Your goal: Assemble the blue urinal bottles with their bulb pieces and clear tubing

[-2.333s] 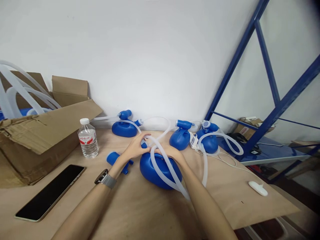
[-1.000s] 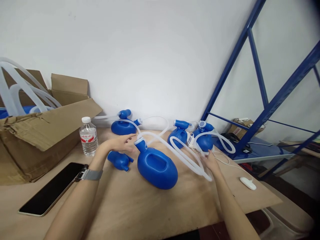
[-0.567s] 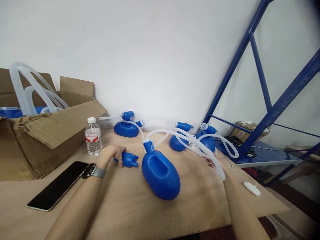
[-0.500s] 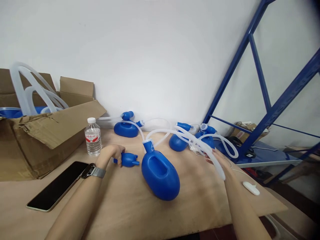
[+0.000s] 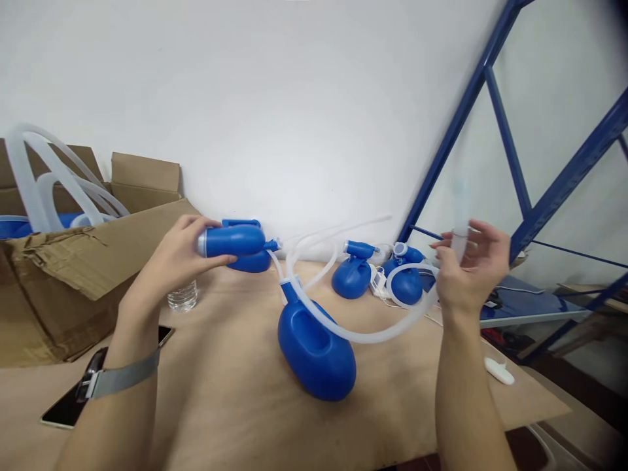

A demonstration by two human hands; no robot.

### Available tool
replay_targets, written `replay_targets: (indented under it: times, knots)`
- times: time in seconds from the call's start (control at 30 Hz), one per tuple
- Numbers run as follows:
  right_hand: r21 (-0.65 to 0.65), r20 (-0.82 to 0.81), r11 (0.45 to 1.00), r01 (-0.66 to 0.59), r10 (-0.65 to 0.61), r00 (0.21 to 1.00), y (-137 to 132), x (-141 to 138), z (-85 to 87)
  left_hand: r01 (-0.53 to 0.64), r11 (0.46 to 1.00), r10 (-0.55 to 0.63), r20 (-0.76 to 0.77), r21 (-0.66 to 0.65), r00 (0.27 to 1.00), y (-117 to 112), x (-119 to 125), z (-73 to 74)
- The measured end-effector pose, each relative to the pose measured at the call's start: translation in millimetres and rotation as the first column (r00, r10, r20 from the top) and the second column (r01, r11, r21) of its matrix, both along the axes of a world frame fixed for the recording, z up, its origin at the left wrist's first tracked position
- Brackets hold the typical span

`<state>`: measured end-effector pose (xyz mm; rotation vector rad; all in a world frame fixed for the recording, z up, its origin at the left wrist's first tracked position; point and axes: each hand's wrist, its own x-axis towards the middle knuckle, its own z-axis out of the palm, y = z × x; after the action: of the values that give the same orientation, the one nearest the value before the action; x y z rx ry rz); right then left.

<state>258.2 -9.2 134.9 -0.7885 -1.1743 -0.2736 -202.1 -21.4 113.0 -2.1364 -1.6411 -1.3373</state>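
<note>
The left hand (image 5: 171,247) is up in the air, left of the middle of the frame. Its fingers wrap around a short blue plastic piece (image 5: 230,241). The piece lies on its side, and its long way runs left to right. It has a white ring at the left end and a thin blue nozzle (image 5: 271,245) at the right end, so the nozzle points across toward the right hand (image 5: 466,275).

The right hand is up at the right of the frame. Its thumb and fingers pinch near the end of a long, clear, soft plastic tube (image 5: 460,242). That end stands straight up, and its top is blurry. The hands are well apart, and the left hand is the one nearer the nozzle. From the right hand, the tube dips down in a big loop toward the neck of a big blue oval plastic bottle (image 5: 314,366). I cannot tell if it joins there.

That bottle lies on a tan wooden board (image 5: 392,399), below and between the hands. Its long way slants, with its narrow neck (image 5: 288,292) at the upper left and its round end at the lower right.

Three more blue bottles (image 5: 251,263) (image 5: 351,278) (image 5: 406,286) sit farther back. A brown cardboard box (image 5: 59,288) full of clear tubes (image 5: 24,183) stands at the left.
</note>
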Motion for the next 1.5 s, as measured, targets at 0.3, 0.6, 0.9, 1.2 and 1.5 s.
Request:
replay_targets:
  times: [0.3, 0.6, 0.9, 1.2, 1.5]
  knots:
    - [-0.407, 0.497, 0.874, -0.264, 0.454, 0.739, 9.3, -94.4, -4.2, -0.026, 0.899, -0.047, 0.156, 0.438, 0.987, -21.3, 43.9, 14.9]
    - [-0.504, 0.536, 0.829, -0.242, 0.520, 0.666, 29.9, -98.9, -21.7, 0.146, 0.917, -0.158, 0.004, 0.370, 0.987, -15.5, 27.1, 13.8]
    - [-0.480, 0.683, 0.877, 0.008, 0.368, 0.631, 27.1, -102.5, -20.1, 0.354, 0.890, -0.413, 0.178, 0.288, 0.893, -15.5, 39.5, 6.1]
    - [-0.456, 0.647, 0.890, -0.010, 0.339, 0.683, 13.9, -115.5, -14.6, 0.356, 0.868, -0.459, 0.283, 0.347, 0.842, -18.5, 48.6, 7.7]
    - [-0.540, 0.470, 0.796, -0.274, 0.555, 0.686, 19.0, -108.2, -14.5, 0.387, 0.854, -0.471, 0.201, 0.348, 0.859, -14.3, 41.6, 5.6]
